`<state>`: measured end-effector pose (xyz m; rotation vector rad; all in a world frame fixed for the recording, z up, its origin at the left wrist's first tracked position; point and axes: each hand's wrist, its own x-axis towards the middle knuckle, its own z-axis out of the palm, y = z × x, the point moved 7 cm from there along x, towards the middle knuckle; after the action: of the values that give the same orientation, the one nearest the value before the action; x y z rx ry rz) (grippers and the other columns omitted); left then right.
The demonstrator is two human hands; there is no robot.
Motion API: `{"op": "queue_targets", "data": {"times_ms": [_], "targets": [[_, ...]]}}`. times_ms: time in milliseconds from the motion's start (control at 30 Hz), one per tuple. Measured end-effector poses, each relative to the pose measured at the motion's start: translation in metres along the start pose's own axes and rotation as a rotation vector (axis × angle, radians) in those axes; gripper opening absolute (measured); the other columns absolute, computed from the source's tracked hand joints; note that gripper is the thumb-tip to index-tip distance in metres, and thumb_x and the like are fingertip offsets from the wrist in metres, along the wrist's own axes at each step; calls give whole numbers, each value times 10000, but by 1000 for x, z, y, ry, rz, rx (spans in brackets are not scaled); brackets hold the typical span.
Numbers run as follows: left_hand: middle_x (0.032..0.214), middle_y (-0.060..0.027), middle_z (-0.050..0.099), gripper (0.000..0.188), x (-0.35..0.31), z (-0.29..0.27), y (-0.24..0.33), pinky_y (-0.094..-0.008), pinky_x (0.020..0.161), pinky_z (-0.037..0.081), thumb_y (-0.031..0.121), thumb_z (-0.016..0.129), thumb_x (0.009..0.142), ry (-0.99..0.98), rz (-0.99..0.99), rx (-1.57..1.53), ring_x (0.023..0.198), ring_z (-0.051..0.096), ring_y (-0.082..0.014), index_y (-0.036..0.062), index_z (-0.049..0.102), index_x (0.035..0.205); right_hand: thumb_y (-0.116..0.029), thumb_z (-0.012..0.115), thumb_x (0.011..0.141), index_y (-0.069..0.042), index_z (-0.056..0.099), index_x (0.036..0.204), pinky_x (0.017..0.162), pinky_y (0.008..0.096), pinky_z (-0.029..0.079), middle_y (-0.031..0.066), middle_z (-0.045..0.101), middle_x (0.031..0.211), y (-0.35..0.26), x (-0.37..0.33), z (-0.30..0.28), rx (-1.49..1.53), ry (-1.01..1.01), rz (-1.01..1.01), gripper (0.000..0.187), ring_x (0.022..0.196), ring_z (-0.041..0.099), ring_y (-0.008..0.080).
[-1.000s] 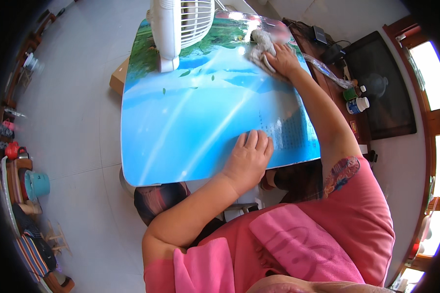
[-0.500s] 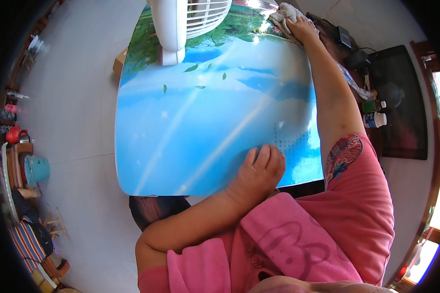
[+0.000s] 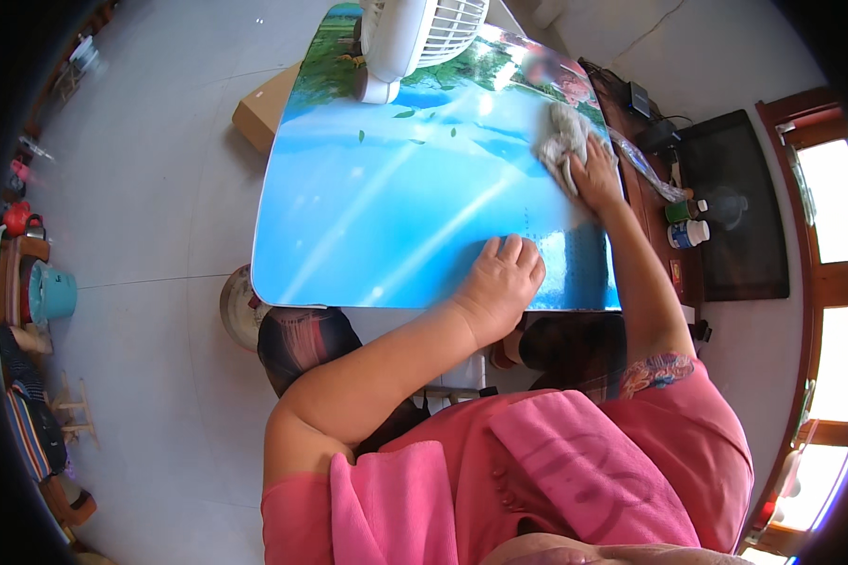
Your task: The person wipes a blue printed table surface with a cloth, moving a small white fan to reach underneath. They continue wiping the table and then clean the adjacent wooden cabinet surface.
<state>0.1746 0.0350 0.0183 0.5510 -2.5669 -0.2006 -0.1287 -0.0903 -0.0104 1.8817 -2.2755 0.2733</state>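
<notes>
A crumpled whitish cloth point(image 3: 565, 139) lies pressed on the right part of a table point(image 3: 386, 217) printed with a blue sky, green leaves and red flowers. My right hand point(image 3: 597, 179) grips it from the near side, near the table's right edge. Close to the near edge, my left hand point(image 3: 505, 273) rests on the tabletop with nothing visible in it. Its fingers are bent and slightly apart; the thumb is not visible. At the far left of the table stands a white fan point(image 3: 400, 47).
A dark brown cabinet point(image 3: 657, 179) adjoins the table's right side, holding a green bottle point(image 3: 685, 210), a white bottle point(image 3: 689, 234) and cables. Behind these leans a dark screen point(image 3: 739, 207). A cardboard box point(image 3: 262, 115) and a round stool point(image 3: 240, 306) stand left of the table.
My right hand has drawn the cloth from the far right corner toward me along the right side. The left hand stays on the near part of the table. The whole view has shifted.
</notes>
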Motion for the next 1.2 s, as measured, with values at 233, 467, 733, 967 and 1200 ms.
{"op": "queue_targets", "data": {"times_ms": [233,467,733,967,1200], "targets": [[1135,-120,540,638,0,-4,0,-400,889,431,301,829,626,-15,17,9,1070,503,-281,47,568,1150,-465,547,942,14,437,1450,1196,466,230,184,340,1576,-64,-130,-56,18,-98,-26,707,1446,304,411],[1148,-122,537,662,1,-2,1,-401,918,433,287,824,650,-48,18,39,1078,498,-290,39,561,1205,-479,557,933,-33,442,1462,1194,458,242,183,366,1562,-55,-122,-59,49,-79,-93,702,1447,317,386],[1173,-136,524,665,0,-1,-1,-395,923,434,275,823,653,-30,11,38,1087,489,-289,30,556,1211,-594,420,950,-38,413,1491,1209,445,224,165,332,1589,15,27,17,-66,-67,39,776,1470,289,374],[1151,-151,508,656,2,-10,0,-396,913,428,205,817,630,-22,6,-54,1065,490,-299,19,543,1196,-675,361,923,-168,366,1541,1192,510,248,88,277,1628,39,153,71,-137,-91,264,799,1496,248,337],[1158,-160,515,675,2,-3,4,-401,910,428,177,810,618,40,39,-32,1077,496,-309,5,543,1214,-646,383,910,-181,366,1542,1173,568,252,76,278,1629,29,153,70,-144,-66,222,784,1489,250,360]]}}
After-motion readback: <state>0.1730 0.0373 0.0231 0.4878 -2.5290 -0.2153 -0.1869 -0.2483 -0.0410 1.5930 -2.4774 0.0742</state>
